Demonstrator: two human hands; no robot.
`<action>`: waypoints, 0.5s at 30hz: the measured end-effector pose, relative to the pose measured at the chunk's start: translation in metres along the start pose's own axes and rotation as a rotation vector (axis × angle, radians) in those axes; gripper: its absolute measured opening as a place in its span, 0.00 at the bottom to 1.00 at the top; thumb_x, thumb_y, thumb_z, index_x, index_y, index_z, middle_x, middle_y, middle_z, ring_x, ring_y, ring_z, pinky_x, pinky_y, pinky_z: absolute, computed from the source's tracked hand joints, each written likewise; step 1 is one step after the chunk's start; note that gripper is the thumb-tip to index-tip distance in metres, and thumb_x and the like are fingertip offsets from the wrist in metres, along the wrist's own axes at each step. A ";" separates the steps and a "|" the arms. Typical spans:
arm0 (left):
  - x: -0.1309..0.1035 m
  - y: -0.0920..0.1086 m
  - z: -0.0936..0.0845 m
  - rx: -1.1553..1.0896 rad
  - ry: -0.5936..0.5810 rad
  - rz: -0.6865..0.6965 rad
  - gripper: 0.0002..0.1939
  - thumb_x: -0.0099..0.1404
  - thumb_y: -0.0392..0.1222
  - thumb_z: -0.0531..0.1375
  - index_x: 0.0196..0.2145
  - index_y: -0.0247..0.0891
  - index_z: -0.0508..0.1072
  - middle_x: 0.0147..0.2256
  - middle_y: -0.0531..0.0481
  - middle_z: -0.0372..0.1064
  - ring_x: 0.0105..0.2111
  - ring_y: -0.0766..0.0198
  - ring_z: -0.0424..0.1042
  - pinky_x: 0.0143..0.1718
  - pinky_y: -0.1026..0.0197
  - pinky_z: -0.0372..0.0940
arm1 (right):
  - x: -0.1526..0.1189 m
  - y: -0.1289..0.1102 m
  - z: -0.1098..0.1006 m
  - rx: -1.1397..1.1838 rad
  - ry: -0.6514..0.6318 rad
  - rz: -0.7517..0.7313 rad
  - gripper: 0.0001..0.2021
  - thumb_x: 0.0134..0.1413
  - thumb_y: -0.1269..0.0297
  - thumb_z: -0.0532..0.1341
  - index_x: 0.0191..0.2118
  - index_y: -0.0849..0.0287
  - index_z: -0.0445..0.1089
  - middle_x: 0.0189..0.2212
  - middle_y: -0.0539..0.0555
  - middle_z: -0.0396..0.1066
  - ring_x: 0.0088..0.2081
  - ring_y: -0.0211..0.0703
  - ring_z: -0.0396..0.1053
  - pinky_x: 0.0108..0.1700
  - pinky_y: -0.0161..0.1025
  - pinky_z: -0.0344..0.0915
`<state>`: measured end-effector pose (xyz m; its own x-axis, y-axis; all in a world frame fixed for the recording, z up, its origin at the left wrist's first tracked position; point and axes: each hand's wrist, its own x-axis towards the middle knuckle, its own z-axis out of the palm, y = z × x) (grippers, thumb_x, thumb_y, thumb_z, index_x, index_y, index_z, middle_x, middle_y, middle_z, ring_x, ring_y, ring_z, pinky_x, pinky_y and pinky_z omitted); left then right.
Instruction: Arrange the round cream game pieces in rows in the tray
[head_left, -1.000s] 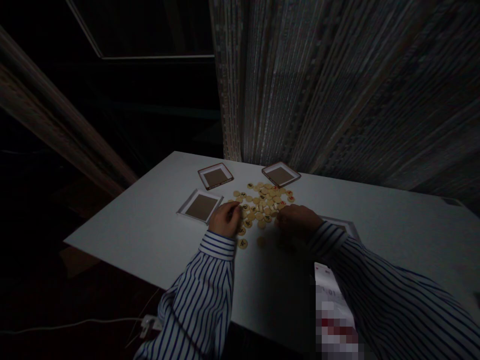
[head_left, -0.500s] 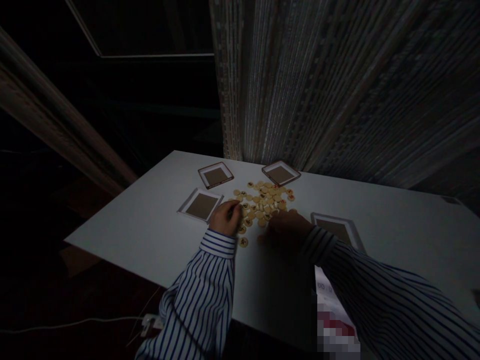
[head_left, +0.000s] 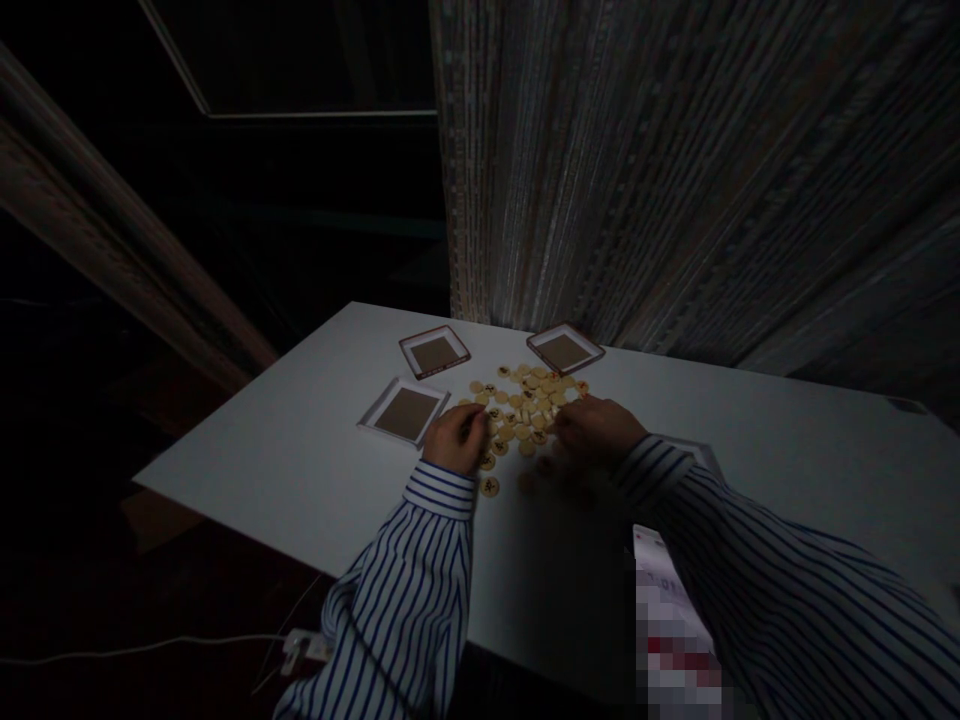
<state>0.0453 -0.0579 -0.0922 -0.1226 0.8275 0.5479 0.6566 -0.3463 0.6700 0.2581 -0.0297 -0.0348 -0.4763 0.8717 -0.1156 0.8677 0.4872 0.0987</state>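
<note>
Round yellowish pieces (head_left: 527,405), several with black or red characters, lie in a loose heap on the white table (head_left: 292,430). My left hand (head_left: 456,437) rests at the heap's left edge, its fingers curled together; whatever they may hold is hidden. At the right edge of the heap is my right hand (head_left: 600,428), fingers bent down among the pieces and dark in shadow, so their grip is hard to make out. One marked piece (head_left: 489,487) lies nearer to me, below my left hand. A few shadowed pieces (head_left: 527,484) lie below my right hand.
Two shallow box trays stand at the back, one left (head_left: 435,352) and one right (head_left: 565,349). Another tray (head_left: 405,411) is beside my left hand; a fourth (head_left: 697,455) is partly behind my right sleeve. A lit screen (head_left: 667,580) shows near the front edge. A string curtain hangs behind.
My right hand has moved slightly up and to the right, uncovering shadowed pieces below it. My left hand stays nearly where it was. The view has shifted a little.
</note>
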 end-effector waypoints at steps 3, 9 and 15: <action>0.000 0.000 0.000 0.012 -0.009 0.008 0.09 0.60 0.40 0.54 0.34 0.38 0.74 0.33 0.49 0.75 0.34 0.63 0.73 0.39 0.59 0.69 | 0.004 0.003 -0.001 -0.014 0.014 -0.032 0.14 0.55 0.64 0.49 0.40 0.60 0.70 0.40 0.59 0.72 0.42 0.47 0.68 0.39 0.39 0.59; 0.000 0.000 -0.001 0.025 -0.032 0.030 0.09 0.60 0.39 0.54 0.34 0.38 0.74 0.33 0.49 0.74 0.34 0.63 0.73 0.38 0.59 0.69 | 0.009 0.000 0.006 -0.035 0.019 -0.072 0.16 0.55 0.64 0.49 0.44 0.58 0.70 0.40 0.58 0.71 0.43 0.49 0.67 0.40 0.41 0.59; -0.001 0.002 0.000 0.018 -0.037 0.008 0.09 0.61 0.39 0.54 0.34 0.37 0.74 0.33 0.48 0.74 0.34 0.62 0.73 0.39 0.59 0.68 | 0.011 -0.001 0.008 -0.034 -0.004 -0.072 0.15 0.55 0.65 0.49 0.44 0.58 0.69 0.41 0.58 0.70 0.44 0.50 0.66 0.43 0.43 0.58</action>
<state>0.0468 -0.0593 -0.0910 -0.0897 0.8408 0.5338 0.6707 -0.3453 0.6565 0.2531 -0.0216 -0.0443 -0.5365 0.8341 -0.1279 0.8258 0.5502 0.1237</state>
